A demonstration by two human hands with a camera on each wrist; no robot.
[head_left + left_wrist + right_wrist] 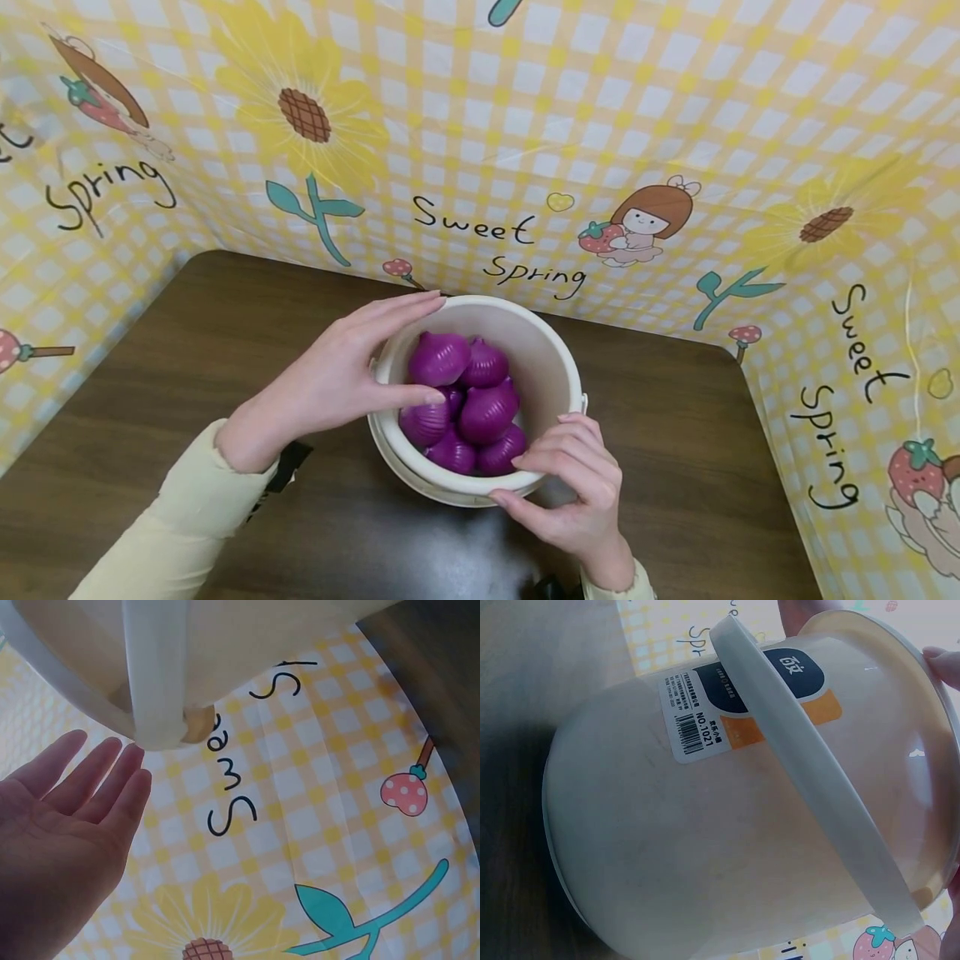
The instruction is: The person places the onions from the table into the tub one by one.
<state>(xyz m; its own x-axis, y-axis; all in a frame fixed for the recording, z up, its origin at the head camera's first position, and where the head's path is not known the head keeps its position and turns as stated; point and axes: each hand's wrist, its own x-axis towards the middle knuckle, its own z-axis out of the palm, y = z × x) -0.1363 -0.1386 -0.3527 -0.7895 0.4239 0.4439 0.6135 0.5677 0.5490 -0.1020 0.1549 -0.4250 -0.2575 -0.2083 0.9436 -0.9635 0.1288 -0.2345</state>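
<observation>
A white plastic bucket (pixel 542 358) stands on the dark wooden table, holding several shiny purple onions (pixel 489 412). At its lower right rim my right hand (pixel 577 475) grips the edge, thumb outside and fingertips over the lip. My left hand (pixel 330 375) is at the left side, fingers extended along the rim and thumb reaching over the onions inside. The left wrist view has this hand (pixel 82 817) with its fingers extended beside the bucket's handle (pixel 156 675). In the right wrist view the handle (pixel 810 772) hangs across the outer wall, over a printed label (pixel 690 720).
A yellow checked cloth (pixel 465 108) with flowers and lettering rises behind the table and along both sides. Dark brown tabletop (pixel 667 417) extends around the bucket. A black item (pixel 291 467) shows by the left sleeve.
</observation>
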